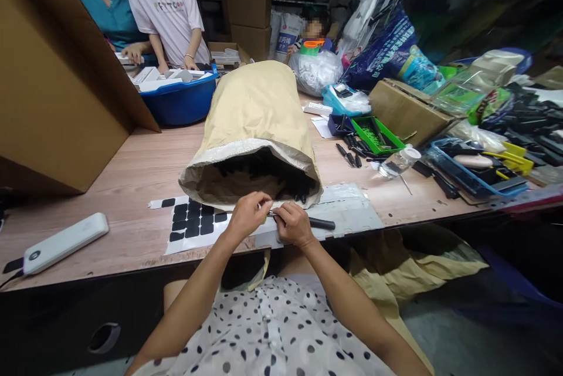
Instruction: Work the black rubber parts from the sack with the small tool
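My right hand [294, 224] is closed around a slim black rod-shaped handle [323, 223], whose end sticks out to the right. A thin tip extends from it toward my left hand [250, 213]. The left fingers are pinched together at that tip; what lies between them is too small to make out. Just beyond both hands, a large tan sack [257, 100] lies on its side with its mouth facing me. Dark pieces [259, 165] show inside it. Below the hands is a grey-white flat board [352, 206]. Left of it rests a sheet of black stickers [193, 219].
A white power bank [65, 244] with a cable lies at left, near a tall cardboard box [53, 71]. Rightward are a green tray [378, 135], a clear jar [398, 162] and a blue tray [475, 188]. People stand behind a blue basin [180, 103].
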Motion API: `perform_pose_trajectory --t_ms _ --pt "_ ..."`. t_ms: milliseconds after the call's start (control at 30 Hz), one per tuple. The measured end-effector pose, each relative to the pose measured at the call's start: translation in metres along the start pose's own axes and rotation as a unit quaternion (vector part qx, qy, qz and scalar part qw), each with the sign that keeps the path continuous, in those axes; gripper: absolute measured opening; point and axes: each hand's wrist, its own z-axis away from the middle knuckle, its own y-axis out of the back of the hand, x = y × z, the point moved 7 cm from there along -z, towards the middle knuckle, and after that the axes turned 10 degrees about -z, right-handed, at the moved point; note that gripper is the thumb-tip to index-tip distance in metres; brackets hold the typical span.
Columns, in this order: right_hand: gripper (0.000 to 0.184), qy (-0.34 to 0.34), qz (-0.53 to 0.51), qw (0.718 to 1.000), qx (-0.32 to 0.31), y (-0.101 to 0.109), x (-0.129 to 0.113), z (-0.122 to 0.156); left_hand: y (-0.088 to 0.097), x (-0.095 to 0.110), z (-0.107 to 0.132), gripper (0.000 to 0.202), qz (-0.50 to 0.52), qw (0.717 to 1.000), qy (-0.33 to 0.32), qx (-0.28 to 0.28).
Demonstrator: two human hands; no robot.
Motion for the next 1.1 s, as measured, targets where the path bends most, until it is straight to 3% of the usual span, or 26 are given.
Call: perform_pose_trajectory --t_ms 67,167,267,333,400,500,633,800,1100 --pt "0.021 -0.001 -0.007 1.000 -0.005 -0.002 0.001 0.000 -0.010 0.005 -0.028 0.022 -0.050 0.998 0.025 0.005" --pt "0.019 -0.004 -0.011 1.000 -0.009 -0.003 0.002 0.000 -0.034 0.008 -0.057 0.027 -0.113 0.989 0.074 -0.056" --pt "0.018 -0.022 -0.006 0.999 -0.023 -0.005 0.004 -0.001 -0.053 0.006 -0.069 0.026 -0.138 0.978 0.114 -0.109" --pt "0.017 -0.029 -0.005 0.999 -0.032 -0.005 0.005 -0.001 -0.055 0.002 -0.070 0.027 -0.140 0.976 0.122 -0.114" --pt "0.016 -0.030 -0.007 0.999 -0.033 -0.004 0.004 -0.002 -0.049 -0.004 -0.065 0.026 -0.133 0.982 0.107 -0.085" --pt "0.015 -0.030 -0.012 0.999 -0.026 -0.003 0.004 -0.002 -0.027 -0.017 -0.047 0.021 -0.101 0.994 0.042 0.014" --pt "0.015 -0.038 -0.001 0.999 -0.018 -0.002 0.006 -0.002 -0.003 -0.052 -0.007 0.011 -0.061 0.992 0.016 0.113" --pt "0.020 -0.049 0.036 0.998 0.001 -0.002 0.010 -0.001 -0.013 -0.083 0.022 0.011 -0.051 0.993 0.041 0.096" --pt "0.034 -0.086 0.031 0.991 0.098 0.018 0.010 0.004 -0.039 -0.068 0.019 0.017 -0.054 0.997 0.006 0.054"
